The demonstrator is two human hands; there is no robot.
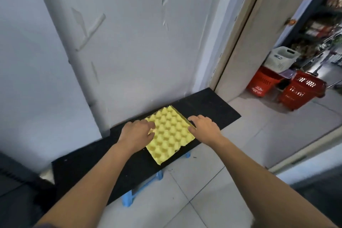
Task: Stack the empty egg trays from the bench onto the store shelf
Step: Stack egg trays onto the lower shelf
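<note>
No brand, label or readable writing shows anywhere; the white marks on the red baskets (296, 90) are only slots in the plastic, not letters.

A long black bench (209, 109) runs diagonally from lower left to upper right, set against a pale grey wall (129, 42) whose paint is peeling in several flakes. Blue legs (129, 198) show under the near edge of the bench. The floor (212, 181) is pale tile with thin dark grout lines. At the right an open doorway with a cream frame (246, 42) leads into a store. Through it stand two red shopping baskets on the floor, a white basket (283, 58) resting above them, and blurred shelves of goods (322, 24) beyond.

A yellow egg tray (171, 135) lies flat on the bench, near its middle, with one corner reaching just past the near edge. Its moulded cups are empty. It may be one tray or a thin stack; the edge is too blurred to tell.

Two bare forearms reach in from the bottom of the view. The left hand (137, 132) lies palm down on the tray's left edge, fingers loosely spread and resting on the cups. The right hand (203, 127) is at the tray's right edge, fingers curled down against the rim. Neither hand is closed around the tray; both touch it from opposite sides, and the tray sits on the bench.
</note>
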